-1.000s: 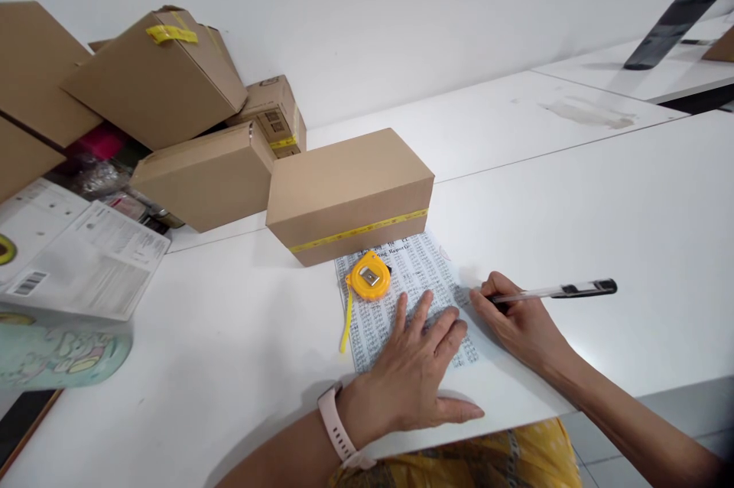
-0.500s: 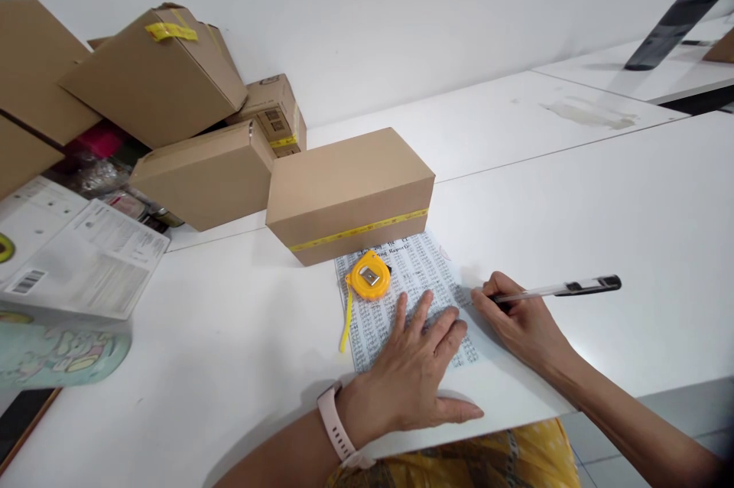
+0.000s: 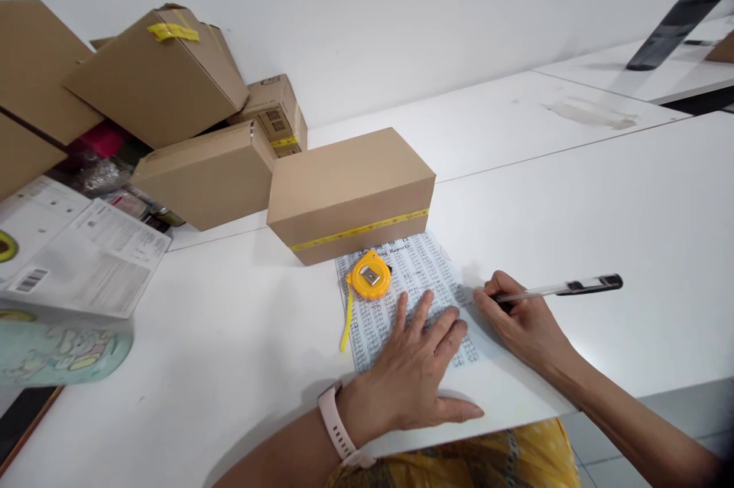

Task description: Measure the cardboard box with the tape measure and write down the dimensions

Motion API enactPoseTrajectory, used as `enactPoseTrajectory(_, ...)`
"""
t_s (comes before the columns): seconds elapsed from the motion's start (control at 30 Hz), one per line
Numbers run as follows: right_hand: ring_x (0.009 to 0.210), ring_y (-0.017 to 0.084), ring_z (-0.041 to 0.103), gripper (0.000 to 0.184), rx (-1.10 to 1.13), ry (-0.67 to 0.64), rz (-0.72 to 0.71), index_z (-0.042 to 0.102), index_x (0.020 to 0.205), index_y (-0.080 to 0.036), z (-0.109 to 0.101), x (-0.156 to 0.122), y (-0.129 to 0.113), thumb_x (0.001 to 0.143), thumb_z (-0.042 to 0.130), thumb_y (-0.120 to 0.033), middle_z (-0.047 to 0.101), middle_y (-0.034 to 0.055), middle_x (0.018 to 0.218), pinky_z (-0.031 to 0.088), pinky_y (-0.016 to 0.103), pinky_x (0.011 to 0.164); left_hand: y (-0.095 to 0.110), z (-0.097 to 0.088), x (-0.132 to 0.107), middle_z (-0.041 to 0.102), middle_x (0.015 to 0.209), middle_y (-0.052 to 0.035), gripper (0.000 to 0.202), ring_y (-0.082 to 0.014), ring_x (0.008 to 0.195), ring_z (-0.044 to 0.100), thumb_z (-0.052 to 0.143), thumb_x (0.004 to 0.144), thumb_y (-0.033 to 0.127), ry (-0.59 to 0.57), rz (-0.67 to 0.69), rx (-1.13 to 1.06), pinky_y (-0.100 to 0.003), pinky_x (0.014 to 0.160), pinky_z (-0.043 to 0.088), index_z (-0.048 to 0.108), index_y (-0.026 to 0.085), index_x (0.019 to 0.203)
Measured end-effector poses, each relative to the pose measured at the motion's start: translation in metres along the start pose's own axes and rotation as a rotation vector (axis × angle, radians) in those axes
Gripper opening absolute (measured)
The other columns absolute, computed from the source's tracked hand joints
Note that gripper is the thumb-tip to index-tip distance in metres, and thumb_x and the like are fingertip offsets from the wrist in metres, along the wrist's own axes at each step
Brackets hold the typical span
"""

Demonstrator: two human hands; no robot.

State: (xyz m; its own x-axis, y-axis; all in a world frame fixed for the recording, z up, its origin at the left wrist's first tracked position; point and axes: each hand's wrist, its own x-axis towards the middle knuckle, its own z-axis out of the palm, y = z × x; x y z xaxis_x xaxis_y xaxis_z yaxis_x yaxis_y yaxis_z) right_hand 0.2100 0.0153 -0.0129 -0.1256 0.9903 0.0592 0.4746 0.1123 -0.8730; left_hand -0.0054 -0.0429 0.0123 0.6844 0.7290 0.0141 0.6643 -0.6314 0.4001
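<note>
My left hand [image 3: 416, 366] lies flat with fingers spread over the lower part of a printed sheet [image 3: 427, 266]. Between the fingers of my right hand [image 3: 524, 323] is a pen [image 3: 573, 287] with a clear barrel and black grip, its back end pointing right. The pen's tip is hidden behind my fingers, near the sheet's right edge. On the sheet's upper left rests a yellow tape measure [image 3: 368, 276], a short yellow strip hanging from it. A cardboard box [image 3: 355, 182] with yellow tape stands just behind, against the sheet's top edge.
Several cardboard boxes [image 3: 154, 79] are piled at the back left. A white printed carton [image 3: 97, 251] and a pale green patterned object [image 3: 69, 354] sit at the left. Far right stands a dark bottle [image 3: 680, 17]. The white table [image 3: 229, 343] ends near my lap.
Hardly anything differs. The view has shifted very slightly, and both hands, the pen and the tape measure keep their places.
</note>
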Motion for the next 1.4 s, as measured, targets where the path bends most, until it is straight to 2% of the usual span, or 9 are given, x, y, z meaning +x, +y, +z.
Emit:
enactPoseTrajectory(0.67, 0.056, 0.013, 0.036, 0.03, -0.025, -0.003, 0.004, 0.043, 0.067, -0.024, -0.001, 0.0, -0.004, 0.09, 0.056, -0.038, 0.042, -0.0036, 0.06, 0.032, 0.026, 0.049, -0.001, -0.001, 0.001, 0.031, 0.161, -0.0124, 0.087, -0.0376, 0.153, 0.004, 0.045, 0.091, 0.071, 0.005, -0.003, -0.021, -0.065, 0.121, 0.004, 0.025, 0.015, 0.155)
enactPoseTrajectory(0.83, 0.054, 0.013, 0.038, 0.032, -0.036, 0.088, 0.012, 0.043, 0.069, -0.025, -0.002, 0.002, -0.004, 0.091, 0.056, -0.044, 0.043, -0.0038, 0.06, 0.033, 0.028, 0.049, -0.001, 0.0, 0.0, 0.031, 0.161, -0.0118, 0.085, -0.0376, 0.153, 0.005, 0.042, 0.093, 0.071, 0.014, 0.003, -0.028, -0.065, 0.122, 0.004, 0.028, 0.014, 0.154)
enactPoseTrajectory(0.93, 0.063, 0.017, 0.051, 0.023, -0.092, 0.227, 0.019, 0.053, 0.084, -0.025, -0.008, 0.005, 0.0, 0.091, 0.055, -0.047, 0.057, 0.0005, 0.073, 0.04, 0.03, 0.054, 0.0, 0.005, 0.0, 0.039, 0.157, -0.0126, 0.082, -0.0397, 0.151, 0.016, 0.049, 0.09, 0.071, 0.082, 0.026, -0.028, -0.066, 0.121, 0.012, 0.038, 0.014, 0.148)
enactPoseTrajectory(1.0, 0.08, 0.023, 0.059, 0.019, -0.207, 0.264, -0.048, 0.058, 0.1, -0.025, -0.014, 0.007, 0.005, 0.092, 0.052, -0.042, 0.064, 0.0063, 0.094, 0.047, 0.035, 0.066, -0.002, 0.006, 0.001, 0.054, 0.143, -0.0135, 0.063, -0.0368, 0.141, 0.037, 0.054, 0.091, 0.063, 0.232, 0.011, -0.027, -0.059, 0.118, 0.028, 0.052, 0.015, 0.133)
enactPoseTrajectory(1.07, 0.094, 0.029, 0.06, 0.024, -0.336, 0.245, -0.14, 0.061, 0.11, -0.027, -0.017, 0.01, 0.013, 0.091, 0.046, -0.033, 0.063, 0.0098, 0.106, 0.048, 0.042, 0.073, -0.008, 0.002, 0.002, 0.064, 0.122, -0.0121, 0.035, -0.0303, 0.122, 0.055, 0.055, 0.094, 0.047, 0.449, -0.085, -0.002, -0.05, 0.107, 0.043, 0.061, 0.018, 0.113)
enactPoseTrajectory(1.17, 0.093, 0.034, 0.058, 0.034, -0.445, 0.224, -0.27, 0.064, 0.111, -0.03, -0.015, 0.014, 0.025, 0.088, 0.041, -0.023, 0.063, 0.0126, 0.1, 0.047, 0.047, 0.071, -0.022, -0.013, 0.002, 0.062, 0.117, -0.012, 0.023, -0.0295, 0.113, 0.057, 0.059, 0.091, 0.035, 0.647, -0.354, 0.107, -0.05, 0.098, 0.046, 0.058, 0.02, 0.108)
enactPoseTrajectory(1.27, 0.088, 0.034, 0.058, 0.039, -0.485, 0.255, -0.372, 0.067, 0.112, -0.028, -0.01, 0.018, 0.032, 0.085, 0.043, -0.013, 0.065, 0.0153, 0.099, 0.046, 0.049, 0.076, -0.036, -0.025, -0.001, 0.056, 0.13, -0.0142, 0.05, -0.0348, 0.121, 0.051, 0.071, 0.081, 0.036, 0.594, -0.585, 0.133, -0.057, 0.098, 0.044, 0.05, 0.02, 0.123)
enactPoseTrajectory(1.33, 0.089, 0.034, 0.059, 0.043, -0.496, 0.27, -0.392, 0.067, 0.115, -0.027, -0.008, 0.019, 0.034, 0.085, 0.043, -0.009, 0.066, 0.0156, 0.101, 0.046, 0.048, 0.076, -0.043, -0.027, -0.001, 0.056, 0.131, -0.0136, 0.064, -0.036, 0.121, 0.051, 0.076, 0.075, 0.036, 0.552, -0.651, 0.059, -0.058, 0.099, 0.042, 0.046, 0.021, 0.13)
enactPoseTrajectory(1.4, 0.092, 0.034, 0.059, 0.042, -0.496, 0.301, -0.384, 0.066, 0.117, -0.026, -0.006, 0.018, 0.036, 0.086, 0.042, -0.011, 0.067, 0.0144, 0.103, 0.048, 0.045, 0.072, -0.048, -0.024, 0.002, 0.058, 0.129, -0.0126, 0.067, -0.0369, 0.121, 0.051, 0.077, 0.071, 0.032, 0.584, -0.667, -0.055, -0.06, 0.101, 0.038, 0.047, 0.022, 0.13)
